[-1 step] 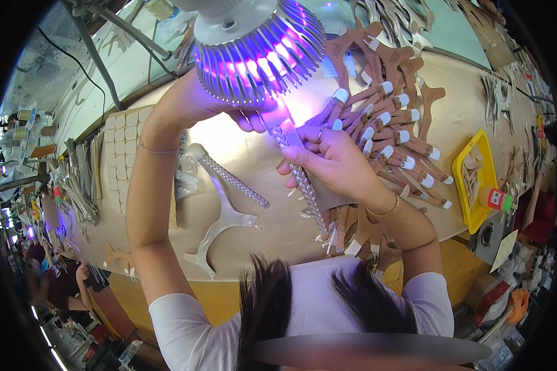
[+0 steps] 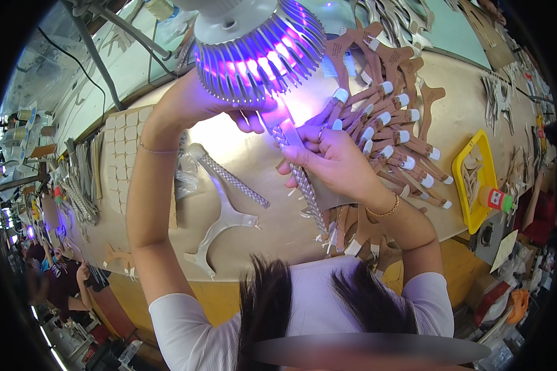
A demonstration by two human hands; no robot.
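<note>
Beneath a finned lamp glowing purple [image 2: 263,59], my two hands hold a braided strap [image 2: 306,191] with a flat, pale leather end piece. My left hand [image 2: 220,102] grips the strap's upper end with bent fingers; the lamp hides part of it. Lower down, my right hand [image 2: 337,164] pinches the strap and the flat piece between thumb and fingers. The braid's tail hangs toward my body over brown leather pieces [image 2: 365,226]. Left of the strap, a silvery forked leather shoe piece [image 2: 226,216] lies with a braided band [image 2: 235,182] attached.
Right of my hands, brown leather straps with white-wrapped ends [image 2: 384,133] lie fanned out in a pile. A yellow tray [image 2: 458,167] and a bottle with a green cap [image 2: 495,199] stand at the right. Pale square pieces [image 2: 120,154] and braided bundles [image 2: 77,195] lie at left.
</note>
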